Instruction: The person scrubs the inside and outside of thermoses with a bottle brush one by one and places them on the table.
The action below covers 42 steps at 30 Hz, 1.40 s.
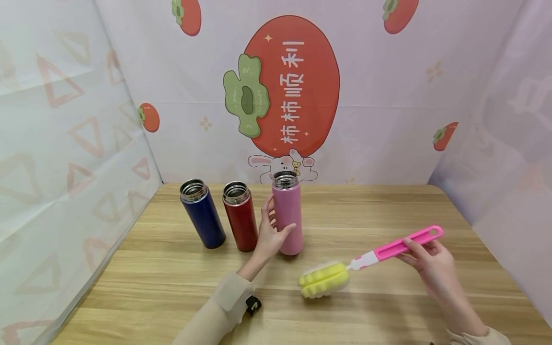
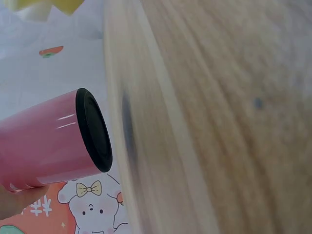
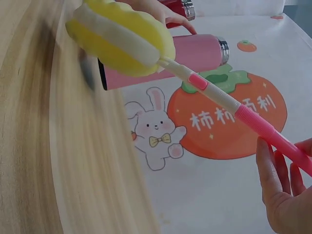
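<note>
My left hand [image 1: 270, 235] grips a pink bottle [image 1: 288, 206] whose metal-rimmed mouth is uncapped. Its black base [image 2: 95, 130] shows in the left wrist view, apparently a little off the table. To the right, my right hand [image 1: 433, 263] holds a bottle brush by its pink handle [image 1: 396, 249]. The brush's yellow and white sponge head [image 1: 323, 280] points left, in front of the bottle and outside it. Just left of my left hand stands a red bottle [image 1: 241, 218], uncapped.
A blue bottle [image 1: 202, 215], also uncapped, stands left of the red one. The wooden table [image 1: 366, 211] meets a printed cloth backdrop [image 1: 379, 105] at the back, with cloth walls on both sides. A small black object [image 1: 253, 304] is at the left sleeve.
</note>
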Motion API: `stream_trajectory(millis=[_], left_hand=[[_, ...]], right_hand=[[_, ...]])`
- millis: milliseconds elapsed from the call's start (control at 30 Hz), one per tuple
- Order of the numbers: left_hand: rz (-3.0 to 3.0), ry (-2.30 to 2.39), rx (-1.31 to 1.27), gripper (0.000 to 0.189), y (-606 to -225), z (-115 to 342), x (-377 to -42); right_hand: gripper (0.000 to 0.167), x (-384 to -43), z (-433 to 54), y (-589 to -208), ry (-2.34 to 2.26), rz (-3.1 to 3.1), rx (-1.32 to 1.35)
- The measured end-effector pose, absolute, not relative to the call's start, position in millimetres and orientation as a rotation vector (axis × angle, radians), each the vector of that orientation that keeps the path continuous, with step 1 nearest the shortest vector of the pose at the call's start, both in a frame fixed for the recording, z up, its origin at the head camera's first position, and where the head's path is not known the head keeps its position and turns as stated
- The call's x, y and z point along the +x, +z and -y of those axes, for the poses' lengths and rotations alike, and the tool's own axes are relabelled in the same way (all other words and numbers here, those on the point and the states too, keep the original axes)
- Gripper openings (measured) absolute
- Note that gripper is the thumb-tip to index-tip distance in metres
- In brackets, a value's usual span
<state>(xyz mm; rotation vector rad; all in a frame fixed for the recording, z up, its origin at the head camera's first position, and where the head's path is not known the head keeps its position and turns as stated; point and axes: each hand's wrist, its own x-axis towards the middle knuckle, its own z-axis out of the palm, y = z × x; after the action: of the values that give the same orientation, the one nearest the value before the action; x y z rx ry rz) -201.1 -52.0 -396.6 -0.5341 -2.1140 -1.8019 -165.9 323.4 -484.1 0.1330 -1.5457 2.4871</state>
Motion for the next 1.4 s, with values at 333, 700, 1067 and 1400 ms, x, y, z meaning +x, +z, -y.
stream_trajectory(millis=[333,700,1067,1400], left_hand=[[2.168,-1.796,-0.515,0.087,-406.7,51.3,-212.7],[2.224,-1.813,-0.561,0.089,-395.1,55.6,-207.4],[2.266,-1.863,-0.606,0.099,-417.9,67.8,-224.1],[2.376,-1.806,-0.599,0.098,-401.0,72.3,-209.5]], right_hand=[[0.022,-171.4,-306.9,-488.3,2.479,1.615,0.101],[0.021,-175.7,-286.1,-489.2,2.501,1.662,0.107],[0.023,-179.8,-269.7,-493.0,2.506,1.722,0.114],[0.036,-181.8,-278.6,-490.8,2.188,2.001,0.01]])
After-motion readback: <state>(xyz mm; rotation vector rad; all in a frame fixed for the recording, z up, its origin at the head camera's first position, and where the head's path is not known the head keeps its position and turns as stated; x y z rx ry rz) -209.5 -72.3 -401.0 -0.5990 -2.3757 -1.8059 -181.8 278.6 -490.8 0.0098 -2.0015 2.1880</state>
